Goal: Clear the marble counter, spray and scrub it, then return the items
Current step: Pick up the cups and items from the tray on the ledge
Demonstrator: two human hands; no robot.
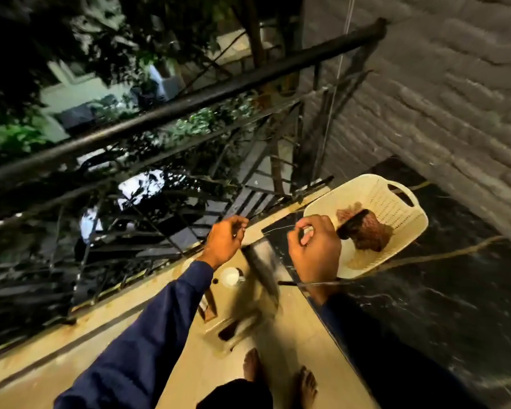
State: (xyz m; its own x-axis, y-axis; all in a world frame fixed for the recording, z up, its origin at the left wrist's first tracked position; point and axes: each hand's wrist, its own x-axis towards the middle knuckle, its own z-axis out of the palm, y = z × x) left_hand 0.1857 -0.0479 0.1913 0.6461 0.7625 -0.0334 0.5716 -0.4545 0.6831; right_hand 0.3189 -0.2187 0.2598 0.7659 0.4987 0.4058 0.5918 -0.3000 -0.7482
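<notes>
The black marble counter (443, 305) runs along the right, under a brick wall. A cream plastic basket (375, 199) stands on its far end and holds a brown cloth (369, 234) and a dark brush (351, 225). Both hands are raised near the counter's left edge. My left hand (224, 240) pinches a thin wire (278, 228) that stretches towards my right hand (313, 246), whose fingers are curled round it. A blurred grey item (261, 276) hangs or moves below and between the hands; I cannot tell what it is.
A black metal railing (189, 101) closes the balcony on the left. On the beige floor lie a white round lid or cup (230, 276) and a small box (209, 305). My bare feet (278, 373) stand beside the counter. A thin cord (443, 253) crosses the counter.
</notes>
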